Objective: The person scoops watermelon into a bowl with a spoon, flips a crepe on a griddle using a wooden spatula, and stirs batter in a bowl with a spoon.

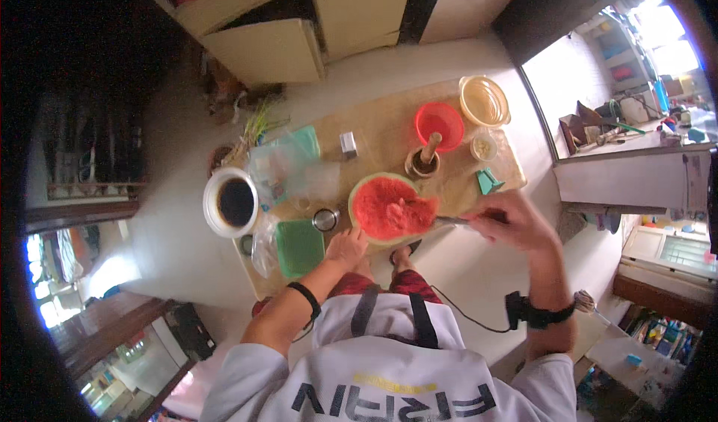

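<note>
In front of me on the low table is a round bowl [354, 185] with a pale green rim, full of bright red, pulpy food [389, 207] with a lighter pink lump in the middle. My left hand [348, 248] holds the bowl's near left rim. From the right, my right hand [508, 220] grips a metal utensil [452, 219], its tip at the red food's right edge. Blur and my fingers hide its handle, so whether it is a spoon or a knife is unclear. Some red food is raised at that edge.
Behind the bowl stand a mortar with a wooden pestle [431, 147], a red bowl [441, 114], a yellowish basin [485, 99] and a small tub [484, 147]. A teal tool [489, 180] lies right. Leftward are a green tray [301, 248], a metal cup [325, 219] and a white bucket of dark liquid [212, 201].
</note>
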`<state>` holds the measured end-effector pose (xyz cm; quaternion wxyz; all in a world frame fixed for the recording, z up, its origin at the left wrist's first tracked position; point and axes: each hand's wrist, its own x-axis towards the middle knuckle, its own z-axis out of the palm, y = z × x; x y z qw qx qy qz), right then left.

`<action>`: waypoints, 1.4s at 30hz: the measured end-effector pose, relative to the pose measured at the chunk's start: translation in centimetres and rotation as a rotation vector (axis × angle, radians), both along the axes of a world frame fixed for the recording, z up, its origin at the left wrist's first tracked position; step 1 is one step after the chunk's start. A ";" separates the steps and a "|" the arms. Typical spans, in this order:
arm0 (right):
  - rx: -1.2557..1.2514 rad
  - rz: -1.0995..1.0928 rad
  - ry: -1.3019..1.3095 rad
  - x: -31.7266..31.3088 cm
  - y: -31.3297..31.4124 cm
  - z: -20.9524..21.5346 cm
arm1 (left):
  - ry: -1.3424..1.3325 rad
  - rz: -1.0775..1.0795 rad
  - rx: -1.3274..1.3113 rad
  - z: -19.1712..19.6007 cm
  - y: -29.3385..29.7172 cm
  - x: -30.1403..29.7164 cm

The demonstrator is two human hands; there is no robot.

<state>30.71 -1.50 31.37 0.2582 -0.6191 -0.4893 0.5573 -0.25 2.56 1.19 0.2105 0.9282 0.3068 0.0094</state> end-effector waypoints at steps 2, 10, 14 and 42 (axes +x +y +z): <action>0.069 0.099 -0.043 0.2 0.5 6.2 | 0.025 -0.032 -0.015 -0.3 -0.2 0.0; 0.365 0.607 0.256 -0.8 1.0 19.0 | -0.070 -0.011 -0.088 -1.5 -0.8 0.5; 0.398 0.646 0.403 -2.7 1.5 20.6 | -0.048 -0.044 -0.018 -0.4 -0.3 -0.6; 0.086 -0.055 -0.377 3.6 0.3 -13.7 | -0.104 0.426 -0.439 -2.1 -0.5 -0.1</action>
